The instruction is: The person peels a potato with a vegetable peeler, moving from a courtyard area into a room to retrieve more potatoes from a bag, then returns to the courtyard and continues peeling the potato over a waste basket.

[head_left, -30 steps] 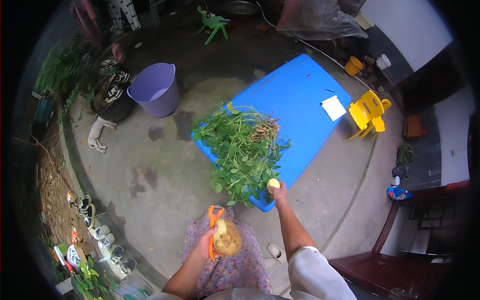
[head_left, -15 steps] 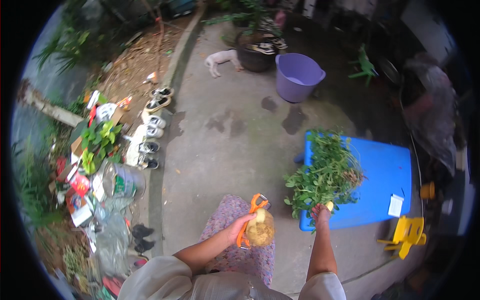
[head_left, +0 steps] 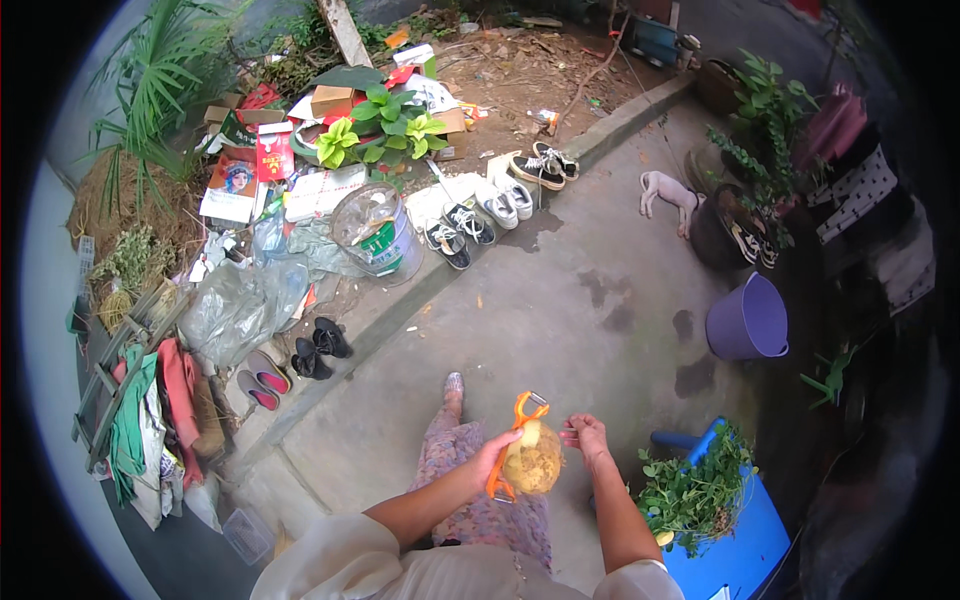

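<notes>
A round yellow-brown vegetable (head_left: pixel 536 464), partly peeled, is gripped in the left hand (head_left: pixel 487 460), and an orange peeler (head_left: pixel 498 474) is clasped along its left side. The paler patch is turned toward the thumb. Just right of this grip, apart from the vegetable, the right hand (head_left: pixel 587 436) is held loosely open, its fingers bent. Beneath the grip, floral fabric (head_left: pixel 447 472) is worn over the legs. To its lower right, a blue table (head_left: pixel 757 548) is partly covered by leafy green plants (head_left: pixel 692 498). Farther off, up and right, a purple tub (head_left: pixel 743 320) is seen.
</notes>
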Demonstrator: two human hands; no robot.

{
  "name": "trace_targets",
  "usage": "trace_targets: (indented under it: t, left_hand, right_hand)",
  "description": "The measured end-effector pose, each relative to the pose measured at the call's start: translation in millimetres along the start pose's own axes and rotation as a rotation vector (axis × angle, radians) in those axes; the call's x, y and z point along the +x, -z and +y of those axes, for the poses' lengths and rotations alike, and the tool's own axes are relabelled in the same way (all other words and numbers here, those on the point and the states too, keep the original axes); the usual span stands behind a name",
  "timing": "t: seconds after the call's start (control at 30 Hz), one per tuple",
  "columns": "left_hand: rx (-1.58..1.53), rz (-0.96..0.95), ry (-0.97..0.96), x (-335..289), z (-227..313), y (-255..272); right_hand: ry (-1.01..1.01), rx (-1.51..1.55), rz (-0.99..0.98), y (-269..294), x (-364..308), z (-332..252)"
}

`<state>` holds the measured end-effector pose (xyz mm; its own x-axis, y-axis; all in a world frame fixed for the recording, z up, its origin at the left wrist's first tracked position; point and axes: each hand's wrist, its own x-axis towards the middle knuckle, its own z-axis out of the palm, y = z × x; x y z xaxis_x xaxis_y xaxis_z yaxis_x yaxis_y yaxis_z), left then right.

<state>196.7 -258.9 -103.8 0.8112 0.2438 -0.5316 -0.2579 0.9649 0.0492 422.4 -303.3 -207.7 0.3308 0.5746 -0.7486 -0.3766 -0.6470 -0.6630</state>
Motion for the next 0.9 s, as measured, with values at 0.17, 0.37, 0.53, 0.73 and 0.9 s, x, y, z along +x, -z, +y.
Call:
trace_targets:
  t: [0.17,0.37,0.53,0.73,0.9]
  left_hand:
    - [-0.145,0.036,-0.264,-25,76,45]
    - [-0.146,0.127,-0.412,-71,184,86]
    - [-0.243,0.110,-0.606,-96,257,99]
    - [-0.230,0.062,-0.752,-91,324,112]
    - [-0.366,0.138,-0.809,-62,353,148]
  right_hand:
    - [0.051,-0.254,-0.222,-124,50,-42]
    - [0.057,-0.508,-0.372,-271,112,-84]
    - [0.129,-0.644,-0.375,-353,159,-114]
    - [0.424,-0.877,-0.286,-405,227,-126]
    - [0.582,-1.040,-0.207,-436,295,-132]
